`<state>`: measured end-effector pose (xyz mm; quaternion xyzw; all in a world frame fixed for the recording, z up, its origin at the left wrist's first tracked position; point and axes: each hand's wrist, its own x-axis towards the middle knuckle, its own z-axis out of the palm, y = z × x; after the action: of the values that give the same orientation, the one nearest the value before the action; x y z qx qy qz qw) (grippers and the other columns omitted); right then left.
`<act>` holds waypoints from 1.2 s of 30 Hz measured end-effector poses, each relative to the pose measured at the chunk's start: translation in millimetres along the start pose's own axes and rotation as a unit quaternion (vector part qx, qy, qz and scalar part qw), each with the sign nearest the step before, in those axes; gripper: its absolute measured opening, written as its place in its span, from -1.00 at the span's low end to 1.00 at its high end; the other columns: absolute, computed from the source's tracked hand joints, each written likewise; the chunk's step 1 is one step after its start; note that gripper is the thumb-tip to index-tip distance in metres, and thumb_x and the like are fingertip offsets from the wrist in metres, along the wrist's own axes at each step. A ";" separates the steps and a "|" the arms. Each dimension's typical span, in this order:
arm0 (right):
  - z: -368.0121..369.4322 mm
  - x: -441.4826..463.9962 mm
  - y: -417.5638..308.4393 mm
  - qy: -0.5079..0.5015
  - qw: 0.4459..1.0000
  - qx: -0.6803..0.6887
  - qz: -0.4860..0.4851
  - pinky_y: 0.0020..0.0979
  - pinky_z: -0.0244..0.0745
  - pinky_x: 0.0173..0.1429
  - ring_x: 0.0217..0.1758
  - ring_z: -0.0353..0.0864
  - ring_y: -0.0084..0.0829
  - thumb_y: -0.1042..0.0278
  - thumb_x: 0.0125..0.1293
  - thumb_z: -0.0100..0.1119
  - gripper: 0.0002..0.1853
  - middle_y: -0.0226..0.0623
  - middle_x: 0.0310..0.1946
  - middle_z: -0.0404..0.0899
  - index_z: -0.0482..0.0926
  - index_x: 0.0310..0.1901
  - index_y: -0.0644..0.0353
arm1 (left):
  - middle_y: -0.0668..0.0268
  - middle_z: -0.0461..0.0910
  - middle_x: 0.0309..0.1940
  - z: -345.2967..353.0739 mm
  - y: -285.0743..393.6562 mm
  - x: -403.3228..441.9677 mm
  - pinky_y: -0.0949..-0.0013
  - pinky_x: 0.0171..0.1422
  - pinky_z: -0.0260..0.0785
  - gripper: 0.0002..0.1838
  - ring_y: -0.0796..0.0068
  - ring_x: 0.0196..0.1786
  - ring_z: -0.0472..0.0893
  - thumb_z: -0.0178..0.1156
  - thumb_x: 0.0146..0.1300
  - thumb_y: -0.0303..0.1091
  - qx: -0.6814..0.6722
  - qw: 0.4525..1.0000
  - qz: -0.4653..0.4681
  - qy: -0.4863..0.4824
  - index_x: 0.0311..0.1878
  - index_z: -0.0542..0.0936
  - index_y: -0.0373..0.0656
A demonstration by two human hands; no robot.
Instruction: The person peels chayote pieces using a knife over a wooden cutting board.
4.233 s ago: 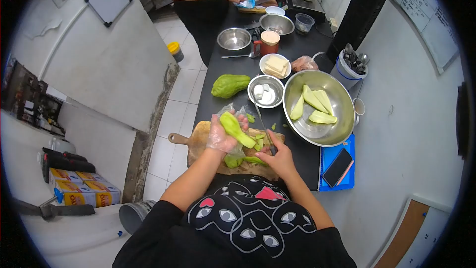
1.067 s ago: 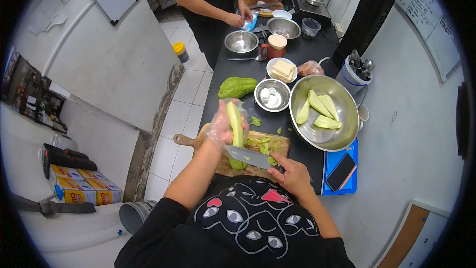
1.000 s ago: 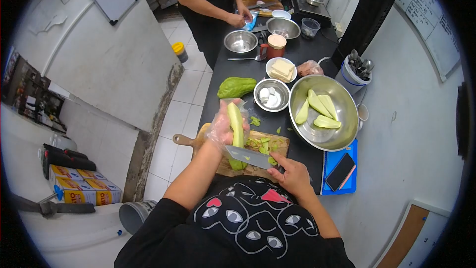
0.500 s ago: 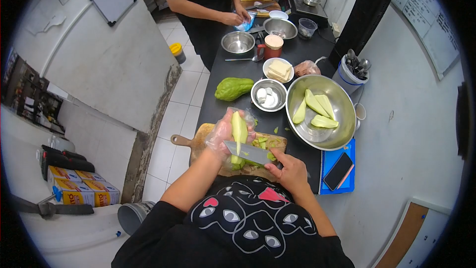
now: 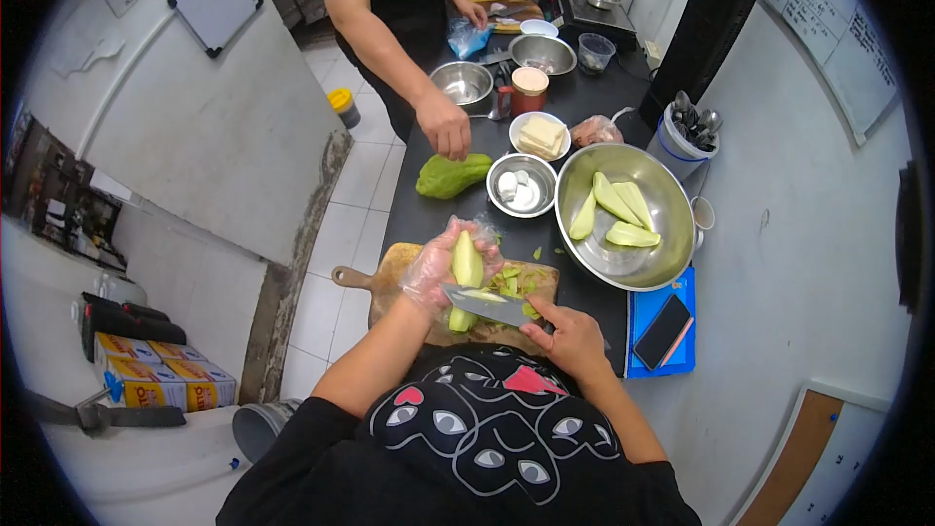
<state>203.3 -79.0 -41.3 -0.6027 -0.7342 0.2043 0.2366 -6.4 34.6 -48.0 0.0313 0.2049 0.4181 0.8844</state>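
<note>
My left hand (image 5: 429, 273), in a clear plastic glove, grips a pale green chayote wedge (image 5: 467, 258) upright above the wooden cutting board (image 5: 390, 278). My right hand (image 5: 570, 333) is closed around a knife (image 5: 492, 306), its blade lying across the lower part of the wedge. A pale sliver rests on the blade. Green peelings (image 5: 521, 281) are scattered on the board to the right of the wedge. Beyond my left hand lies a whole green chayote (image 5: 453, 175). Several peeled wedges (image 5: 614, 200) sit in a large steel bowl (image 5: 638, 278) to the right.
A co-worker's hand (image 5: 444, 127) hangs just above the whole chayote. Behind the board stand a small steel bowl (image 5: 495, 197) with white pieces and a bowl of pale blocks (image 5: 541, 133). A phone (image 5: 662, 331) lies on a blue tray (image 5: 638, 317) at right.
The co-worker's hand has left the blue bag and reached toward the whole chayote. My knife tip has shifted slightly down the wedge, and a pale sliver now shows on the blade.
</note>
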 end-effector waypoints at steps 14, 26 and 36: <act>13.4 -4.8 11.5 -0.035 0.999 0.027 0.030 -0.18 0.50 -0.36 -0.41 0.62 -0.11 -0.20 0.13 0.16 -0.54 -0.14 -0.52 0.59 0.59 -0.03 -0.12 | 0.21 0.42 -0.37 -22.7 -5.1 2.5 0.03 0.16 0.37 -0.66 0.18 -0.14 0.49 -0.06 0.38 -0.04 0.036 0.998 -0.025 0.041 -0.29 0.40 -0.16; 28.3 2.4 14.0 -0.045 0.990 0.020 0.133 -0.16 0.50 -0.25 -0.32 0.61 -0.04 -0.09 0.17 0.16 -0.55 -0.04 -0.40 0.61 0.60 -0.02 0.00 | 0.17 0.43 -0.35 -44.8 -23.0 7.9 0.04 0.14 0.34 -0.63 0.14 -0.11 0.49 -0.13 0.40 -0.04 0.001 0.997 -0.028 0.072 -0.31 0.38 -0.18; 41.2 12.4 19.3 -0.114 0.962 0.109 0.221 -0.09 0.49 -0.08 -0.16 0.57 0.10 -0.11 0.28 0.01 -0.58 0.07 -0.27 0.60 0.57 -0.01 -0.01 | 0.11 0.50 -0.10 -65.8 -31.7 18.6 0.06 0.26 0.30 -0.61 0.12 0.05 0.50 -0.22 0.44 -0.06 0.000 0.992 -0.004 0.124 -0.12 0.41 -0.22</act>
<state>192.1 -63.7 -84.4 -0.6931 -0.5780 0.3980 0.1648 1.6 20.4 -121.6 -0.0220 0.3134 0.4155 0.8536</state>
